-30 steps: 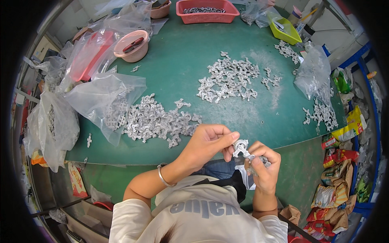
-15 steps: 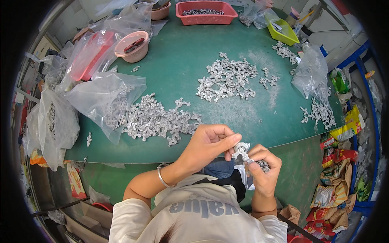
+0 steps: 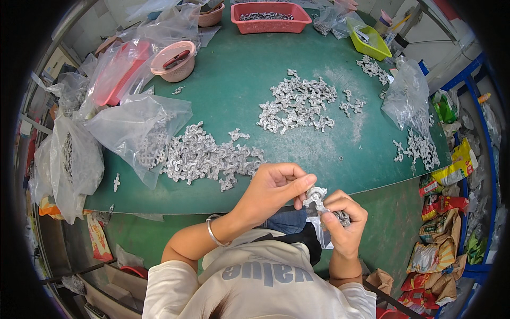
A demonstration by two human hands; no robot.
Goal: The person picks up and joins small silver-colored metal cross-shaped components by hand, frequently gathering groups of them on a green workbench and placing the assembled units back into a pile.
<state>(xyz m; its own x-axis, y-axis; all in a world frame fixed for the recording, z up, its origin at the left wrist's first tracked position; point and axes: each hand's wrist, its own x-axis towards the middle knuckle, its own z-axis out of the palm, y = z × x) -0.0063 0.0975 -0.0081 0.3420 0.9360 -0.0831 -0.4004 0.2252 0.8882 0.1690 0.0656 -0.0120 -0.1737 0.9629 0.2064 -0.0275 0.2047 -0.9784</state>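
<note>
Over the near edge of the green table, my left hand pinches the top of a silvery metal part with a round boss and forked arms. My right hand is closed around the part's lower end and around more small metal pieces in the palm. Fingers partly hide what is held. A small clear plastic bag lies below, at my lap. To the left of my hands spreads a heap of similar metal parts, and farther off lies a second heap.
A pink basket with a red-handled tool, a red tray of small parts and a yellow-green bin stand on the table. Clear bags cover the left side. At right are smaller part piles and a blue rack.
My right hand has shifted very slightly to the left with the metal part. My left hand holds nearly the same position and pinch.
</note>
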